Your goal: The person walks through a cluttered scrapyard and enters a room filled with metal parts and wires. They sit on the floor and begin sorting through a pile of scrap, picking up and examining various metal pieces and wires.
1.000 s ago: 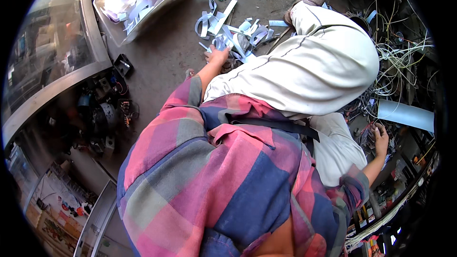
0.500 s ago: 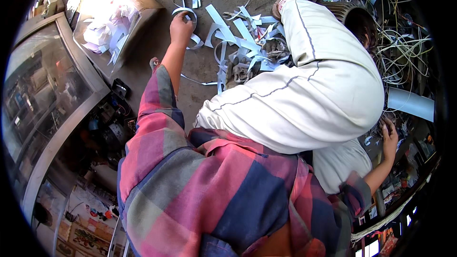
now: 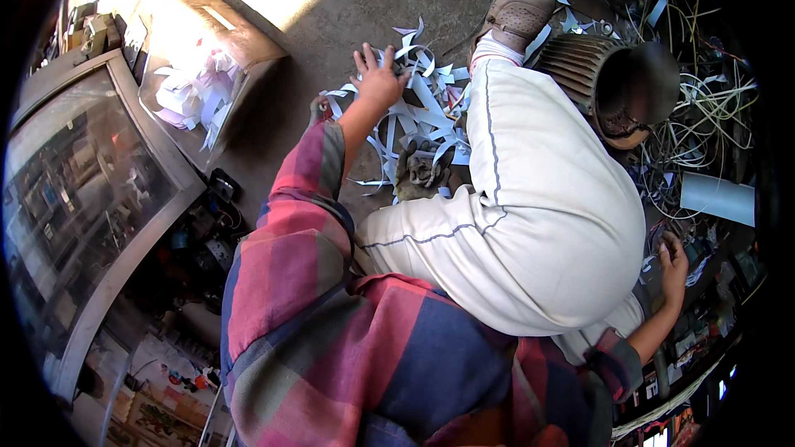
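My left hand (image 3: 378, 81) reaches over a pile of white paper strips (image 3: 426, 103) on the floor. Its fingers are spread, and it touches or hovers just above the pile's left edge. Close below the strips lies a dirty grey bundle that looks like cloth or a glove (image 3: 418, 172). My right hand (image 3: 673, 269) hangs low at the far right beside dark wires and small scraps. Its fingers are loosely bent, with no object visible in them.
A box of white paper scraps (image 3: 248, 29) stands at the upper left, above a glass-fronted cabinet (image 3: 137, 108). A ribbed metal motor housing (image 3: 571, 66) lies beyond my bent leg. Tangled pale wires (image 3: 704, 95) and a light-blue sheet (image 3: 717, 197) are at the right.
My left hand has moved right and slightly down, and its fingers have spread. Loose strips on the left are now gathered at the pile. The view has shifted slightly; my right hand stays low.
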